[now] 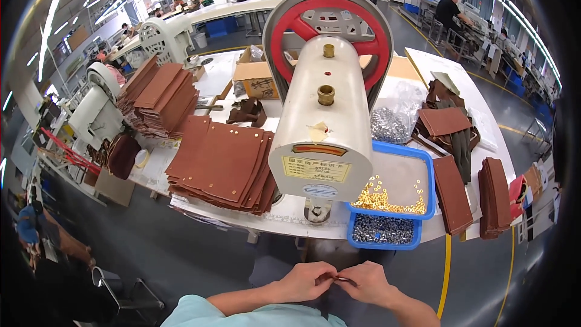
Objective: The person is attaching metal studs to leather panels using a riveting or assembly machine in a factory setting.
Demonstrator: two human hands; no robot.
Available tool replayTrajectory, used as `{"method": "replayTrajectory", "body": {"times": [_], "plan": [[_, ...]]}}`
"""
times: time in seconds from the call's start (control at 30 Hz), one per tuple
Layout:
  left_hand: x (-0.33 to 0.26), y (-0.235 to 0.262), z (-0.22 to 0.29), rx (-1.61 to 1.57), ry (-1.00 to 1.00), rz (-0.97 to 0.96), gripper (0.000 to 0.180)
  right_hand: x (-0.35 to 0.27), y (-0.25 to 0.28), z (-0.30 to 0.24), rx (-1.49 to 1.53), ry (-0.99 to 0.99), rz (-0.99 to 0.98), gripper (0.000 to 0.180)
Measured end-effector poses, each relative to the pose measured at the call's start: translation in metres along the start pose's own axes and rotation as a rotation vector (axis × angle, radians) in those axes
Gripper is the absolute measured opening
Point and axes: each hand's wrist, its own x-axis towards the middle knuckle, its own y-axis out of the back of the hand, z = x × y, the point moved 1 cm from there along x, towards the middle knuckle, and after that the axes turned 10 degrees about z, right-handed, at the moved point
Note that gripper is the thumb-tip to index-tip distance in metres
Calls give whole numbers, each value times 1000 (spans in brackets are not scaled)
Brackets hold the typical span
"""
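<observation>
My left hand (307,281) and my right hand (368,283) meet in front of me, below the table's front edge. Both are closed, fingertips pinched together around a small, thin brown piece (345,279). Most of it is hidden by my fingers, so its kind cannot be told. Straight ahead stands a cream press machine (324,127) with a red wheel (290,24) behind its head. Right of its base, a blue tray (431,189) holds small gold rings. In front of that, a second blue tray (351,240) carries small silver metal pieces.
Brown leather panels (212,160) with gold studs lie stacked left of the press, with more stacks (163,100) behind. At right are brown panels (452,197), another stack (495,197) and a plastic bag (393,120) of metal parts. A cardboard box (255,79) stands behind.
</observation>
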Motion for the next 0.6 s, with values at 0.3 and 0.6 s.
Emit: {"method": "replayTrajectory", "body": {"times": [0.3, 0.6], "plan": [[18, -5, -3, 306, -345, -111, 60, -25, -5, -4, -193, 135, 23, 23], [19, -4, 3, 375, -184, -181, 42, -26, -35, 10, -66, 190, 194, 20]]}}
